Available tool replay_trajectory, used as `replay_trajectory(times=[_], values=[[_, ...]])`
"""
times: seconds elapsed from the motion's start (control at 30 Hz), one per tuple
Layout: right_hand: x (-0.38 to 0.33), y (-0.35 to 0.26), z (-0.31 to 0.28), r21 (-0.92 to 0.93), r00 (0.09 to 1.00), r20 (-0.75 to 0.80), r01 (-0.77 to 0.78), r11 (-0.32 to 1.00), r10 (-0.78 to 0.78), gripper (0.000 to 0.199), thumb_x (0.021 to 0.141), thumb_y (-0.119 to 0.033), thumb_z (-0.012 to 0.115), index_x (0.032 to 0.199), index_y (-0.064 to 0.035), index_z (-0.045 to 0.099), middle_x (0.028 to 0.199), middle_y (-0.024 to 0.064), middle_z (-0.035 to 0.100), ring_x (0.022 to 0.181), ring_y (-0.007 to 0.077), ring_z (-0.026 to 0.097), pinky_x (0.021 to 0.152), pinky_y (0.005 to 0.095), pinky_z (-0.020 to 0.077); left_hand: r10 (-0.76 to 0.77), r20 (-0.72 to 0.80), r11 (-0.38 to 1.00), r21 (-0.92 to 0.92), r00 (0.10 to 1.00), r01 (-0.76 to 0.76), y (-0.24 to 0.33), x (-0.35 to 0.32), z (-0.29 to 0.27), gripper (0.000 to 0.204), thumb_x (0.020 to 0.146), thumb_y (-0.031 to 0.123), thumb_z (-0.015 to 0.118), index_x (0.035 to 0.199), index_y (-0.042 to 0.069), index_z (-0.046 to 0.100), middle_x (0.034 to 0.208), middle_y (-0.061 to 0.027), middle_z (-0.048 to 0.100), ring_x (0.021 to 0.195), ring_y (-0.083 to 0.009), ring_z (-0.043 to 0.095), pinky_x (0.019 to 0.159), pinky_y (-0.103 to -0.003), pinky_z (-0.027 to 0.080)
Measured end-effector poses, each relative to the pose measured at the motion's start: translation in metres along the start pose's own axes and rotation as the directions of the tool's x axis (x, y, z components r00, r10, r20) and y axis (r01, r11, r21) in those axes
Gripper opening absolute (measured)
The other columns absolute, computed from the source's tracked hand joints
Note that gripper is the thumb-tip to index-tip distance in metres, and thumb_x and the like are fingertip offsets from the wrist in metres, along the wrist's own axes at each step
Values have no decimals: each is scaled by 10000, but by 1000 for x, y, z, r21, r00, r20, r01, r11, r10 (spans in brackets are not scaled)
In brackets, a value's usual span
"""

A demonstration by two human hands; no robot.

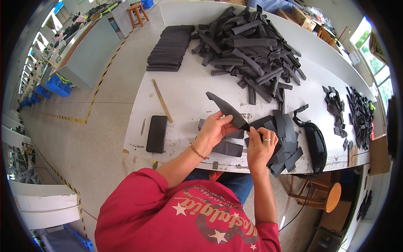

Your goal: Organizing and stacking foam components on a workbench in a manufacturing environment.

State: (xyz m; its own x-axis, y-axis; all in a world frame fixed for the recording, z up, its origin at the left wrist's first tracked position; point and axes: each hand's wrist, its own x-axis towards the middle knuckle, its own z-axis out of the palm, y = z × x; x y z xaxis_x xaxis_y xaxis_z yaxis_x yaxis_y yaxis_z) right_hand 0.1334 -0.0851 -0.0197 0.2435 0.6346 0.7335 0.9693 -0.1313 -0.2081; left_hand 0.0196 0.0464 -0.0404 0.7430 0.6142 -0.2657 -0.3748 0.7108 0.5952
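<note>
Over the table's near edge, my left hand (215, 129) pinches a dark grey, sleeve-like fabric piece (228, 111) that tapers toward its far end. My right hand (261, 147) is closed at the piece's near end, by a small black part I cannot make out. Below the hands lie a flat black strip (227, 148) and other dark pieces, partly covered. Just right of my right hand, flat black rectangular pieces (286, 130) overlap in a loose heap.
On the white table (138, 113) are a tube pile (256, 42), a neat black stack (170, 48), a wooden stick (162, 101), a black slab (156, 134) and a dark pouch (315, 145). Scraps (334, 111) lie at right. A stool (333, 197) stands below the right edge.
</note>
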Motion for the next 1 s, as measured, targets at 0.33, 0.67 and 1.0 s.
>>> replay_trajectory(times=[0.33, 0.67, 1.0], values=[[-3, -36, 13, 287, 970, 3, -233, 929, 242, 527, 740, -28, 772, 1223, -50, 563, 1052, 154, 532, 989, 333, 520, 817, 422, 457, 278, 115, 956, 67, 954, -286, -8, -17, 24, 302, 967, 121, 548, 1234, -12, 500, 1107, -148, 655, 1072, -263, 630, 966, -399, 479], [-12, -34, 13, 349, 987, 143, -126, 929, 80, 309, 733, 10, 719, 984, -9, 541, 1033, 205, 576, 949, 397, 569, 818, 466, 469, 198, 210, 977, 40, 957, -210, -30, -18, 20, 252, 986, 226, 543, 1062, -2, 617, 980, -137, 679, 1004, -240, 639, 952, -373, 478], [-10, -23, 5, 410, 970, 236, -160, 898, 64, 272, 779, 31, 685, 1003, -8, 536, 1009, 190, 577, 812, 357, 605, 698, 409, 504, 164, 204, 977, -167, 965, -131, -37, -15, 17, 291, 989, 257, 535, 1128, 7, 592, 1085, -156, 666, 1115, -284, 607, 971, -391, 475]])
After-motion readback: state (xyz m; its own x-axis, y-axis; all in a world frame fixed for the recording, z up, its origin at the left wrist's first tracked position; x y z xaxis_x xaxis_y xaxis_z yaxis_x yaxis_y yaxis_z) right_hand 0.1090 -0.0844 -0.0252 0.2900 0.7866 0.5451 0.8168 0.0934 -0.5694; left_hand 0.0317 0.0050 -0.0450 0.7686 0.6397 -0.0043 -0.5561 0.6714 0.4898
